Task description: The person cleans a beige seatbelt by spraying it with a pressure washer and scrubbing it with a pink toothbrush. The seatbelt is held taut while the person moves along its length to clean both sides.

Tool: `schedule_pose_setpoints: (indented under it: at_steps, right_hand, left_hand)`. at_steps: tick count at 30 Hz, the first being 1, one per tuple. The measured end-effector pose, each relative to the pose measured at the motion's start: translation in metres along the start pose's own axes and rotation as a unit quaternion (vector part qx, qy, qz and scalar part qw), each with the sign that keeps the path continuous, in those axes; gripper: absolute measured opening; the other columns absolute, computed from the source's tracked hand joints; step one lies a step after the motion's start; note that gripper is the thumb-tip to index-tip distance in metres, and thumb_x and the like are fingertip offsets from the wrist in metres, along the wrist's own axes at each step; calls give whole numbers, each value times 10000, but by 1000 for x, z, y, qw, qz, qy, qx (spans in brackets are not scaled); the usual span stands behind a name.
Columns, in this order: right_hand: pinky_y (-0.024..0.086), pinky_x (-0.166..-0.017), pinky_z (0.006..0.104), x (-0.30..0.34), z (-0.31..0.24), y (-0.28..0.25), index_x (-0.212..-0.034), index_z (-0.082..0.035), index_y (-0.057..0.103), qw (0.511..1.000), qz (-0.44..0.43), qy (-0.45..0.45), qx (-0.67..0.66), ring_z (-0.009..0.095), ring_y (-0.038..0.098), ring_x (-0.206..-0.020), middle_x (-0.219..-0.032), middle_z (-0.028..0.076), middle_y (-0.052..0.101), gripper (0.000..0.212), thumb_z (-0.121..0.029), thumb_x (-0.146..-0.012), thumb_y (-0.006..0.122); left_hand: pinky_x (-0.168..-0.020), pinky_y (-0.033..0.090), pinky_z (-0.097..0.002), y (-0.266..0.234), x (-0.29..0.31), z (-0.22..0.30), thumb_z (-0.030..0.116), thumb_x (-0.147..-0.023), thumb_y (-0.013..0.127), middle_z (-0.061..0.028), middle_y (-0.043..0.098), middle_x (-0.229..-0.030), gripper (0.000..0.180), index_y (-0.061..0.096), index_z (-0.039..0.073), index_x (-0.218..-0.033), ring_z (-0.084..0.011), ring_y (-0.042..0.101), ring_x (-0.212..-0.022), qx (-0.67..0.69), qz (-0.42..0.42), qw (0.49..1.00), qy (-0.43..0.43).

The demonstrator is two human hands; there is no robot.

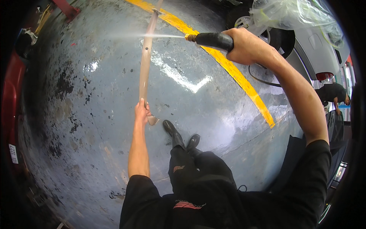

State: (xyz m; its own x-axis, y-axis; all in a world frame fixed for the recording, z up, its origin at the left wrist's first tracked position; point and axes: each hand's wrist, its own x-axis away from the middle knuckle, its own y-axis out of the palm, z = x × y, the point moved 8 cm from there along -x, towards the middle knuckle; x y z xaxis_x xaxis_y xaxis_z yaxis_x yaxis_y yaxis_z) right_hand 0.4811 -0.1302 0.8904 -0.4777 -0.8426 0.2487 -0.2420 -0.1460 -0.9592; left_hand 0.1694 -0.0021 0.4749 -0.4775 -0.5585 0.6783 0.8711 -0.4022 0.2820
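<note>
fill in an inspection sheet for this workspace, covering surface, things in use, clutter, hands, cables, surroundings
Surface: grey floor, shiny, with dark worn patches and a curved yellow stripe
Things in use: long beige strip; black spray gun, its jet crossing the strip in view
Clutter: unclear items at the upper left rim
Hands: left hand grips the strip near its lower end; right hand holds the gun
Cables: dark hose or cable below the right forearm
Surroundings: pale car partly under plastic sheeting; another person, far right

A vehicle workshop, shown by a pale grey car (315, 47) part-draped in clear plastic sheeting (284, 16) and a stained grey floor (105, 110) with a yellow stripe (234, 71).
</note>
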Motion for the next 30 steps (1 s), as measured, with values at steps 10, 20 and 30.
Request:
schedule_pose_setpoints:
  at_steps: [10,20,30]
  right_hand:
    - [559,-743,402,-1,-29,30,-1046,-57,696,996,-90,-7,11,338,683,-769,-834,187,693,382,-3,-680,599]
    - [534,-791,433,-1,-52,73,-1023,-49,690,988,-154,-27,1,354,678,-885,-879,192,697,367,11,-674,593]
    - [547,-757,427,-32,-43,74,-980,-44,684,994,-106,-9,10,345,691,-814,-825,194,696,321,-26,-673,591]
  left_hand:
    - [-431,306,-243,-9,-19,5,347,-1056,402,2,488,-661,338,520,54,-937,-69,348,-464,-8,-5,1000,7]
    - [-434,311,-242,-18,-39,1,349,-1056,401,1,494,-674,339,520,48,-956,-67,355,-472,-18,18,1000,5]
    - [-436,311,-238,-15,-57,12,341,-1056,403,1,493,-676,335,527,46,-956,-66,356,-477,-3,15,1000,2]
